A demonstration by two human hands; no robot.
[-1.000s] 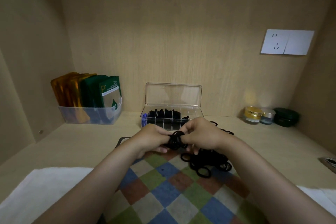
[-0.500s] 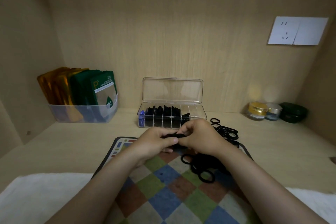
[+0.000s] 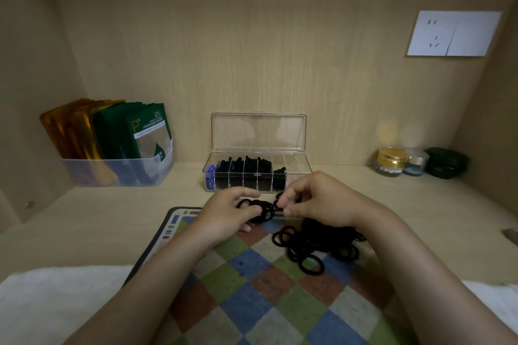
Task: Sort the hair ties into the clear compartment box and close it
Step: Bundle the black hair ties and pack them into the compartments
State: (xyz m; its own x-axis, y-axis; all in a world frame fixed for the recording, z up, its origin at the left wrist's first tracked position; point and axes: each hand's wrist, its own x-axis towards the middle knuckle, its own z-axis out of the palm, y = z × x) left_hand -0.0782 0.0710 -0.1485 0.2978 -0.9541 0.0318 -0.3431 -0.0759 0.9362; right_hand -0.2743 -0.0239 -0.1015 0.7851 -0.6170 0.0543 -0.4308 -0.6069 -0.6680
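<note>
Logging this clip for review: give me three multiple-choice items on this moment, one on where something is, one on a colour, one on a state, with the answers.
1. Where does the loose pile of hair ties lie?
A. on the checked mat
B. in the bin of packets
C. beside the jars

2. What colour are the hair ties that the hands are holding?
A. white
B. black
C. yellow

3. How does the lid of the clear box stand?
A. shut
B. taken off and lying flat
C. open, standing upright at the back

Answers:
1 A, the pile rests on the mat under the right hand.
2 B, the bunch between the left hand and the right hand is black.
3 C, the lid rises behind the compartments.
</note>
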